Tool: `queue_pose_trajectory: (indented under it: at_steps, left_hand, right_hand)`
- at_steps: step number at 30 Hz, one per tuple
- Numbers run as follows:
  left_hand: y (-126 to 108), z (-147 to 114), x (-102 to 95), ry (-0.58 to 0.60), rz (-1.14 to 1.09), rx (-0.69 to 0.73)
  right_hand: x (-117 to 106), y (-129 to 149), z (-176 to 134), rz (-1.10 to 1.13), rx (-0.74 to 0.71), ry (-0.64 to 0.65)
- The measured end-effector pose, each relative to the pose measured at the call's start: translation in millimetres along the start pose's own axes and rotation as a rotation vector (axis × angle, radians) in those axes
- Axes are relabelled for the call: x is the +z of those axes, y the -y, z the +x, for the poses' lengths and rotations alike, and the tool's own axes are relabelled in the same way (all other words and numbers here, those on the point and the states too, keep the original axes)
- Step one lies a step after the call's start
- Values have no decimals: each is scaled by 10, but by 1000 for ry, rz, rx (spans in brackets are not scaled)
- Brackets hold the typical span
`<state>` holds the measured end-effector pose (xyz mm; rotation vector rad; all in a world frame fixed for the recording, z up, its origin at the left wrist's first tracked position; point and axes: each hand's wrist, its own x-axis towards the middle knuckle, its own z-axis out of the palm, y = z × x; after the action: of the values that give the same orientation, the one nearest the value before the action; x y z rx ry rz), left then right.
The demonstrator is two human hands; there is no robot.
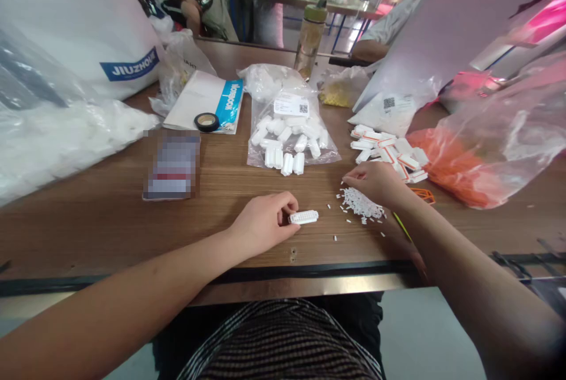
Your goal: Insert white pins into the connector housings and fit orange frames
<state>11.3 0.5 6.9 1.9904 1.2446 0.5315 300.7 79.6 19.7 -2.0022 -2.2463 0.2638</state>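
Between the thumb and fingers of my left hand [269,221] is a white connector housing [304,217], held just above or on the table, its face of small holes turned up. My right hand [374,182] reaches over the far side of a loose pile of tiny white plastic pieces [362,204]. Its fingertips are pinched together; a tiny white speck shows at them, but I cannot tell whether it is gripped. Beyond that hand lies a heap of white housings with orange strips [384,150]. Other white housings [285,162] spill from a clear labelled bag [283,94].
On the left are a phone [172,168], a notebook [186,100] with black tape [206,122] on it, and large white bags [79,26]. A bottle [310,38] stands behind. To the right lies a bag of orange parts [469,162]. People sit across the table.
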Motion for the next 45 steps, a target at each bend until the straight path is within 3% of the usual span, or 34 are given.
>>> queue_pose_trajectory:
  at_steps: [19, 24, 29, 32, 45]
  left_hand:
    - [3, 1, 2, -9, 2, 16]
    - [-6, 5, -4, -9, -5, 13]
    - [-14, 4, -2, -7, -4, -2]
    - [-6, -3, 9, -20, -15, 0]
    - [21, -1, 16, -24, -48, 35]
  right_hand:
    - [50, 10, 42, 110, -162, 26]
    - [30, 189, -41, 143, -140, 33]
    - [4, 678, -405, 417, -366, 65]
    - [19, 898, -577, 398, -516, 65]
    - [84, 964, -659, 200, -697, -54]
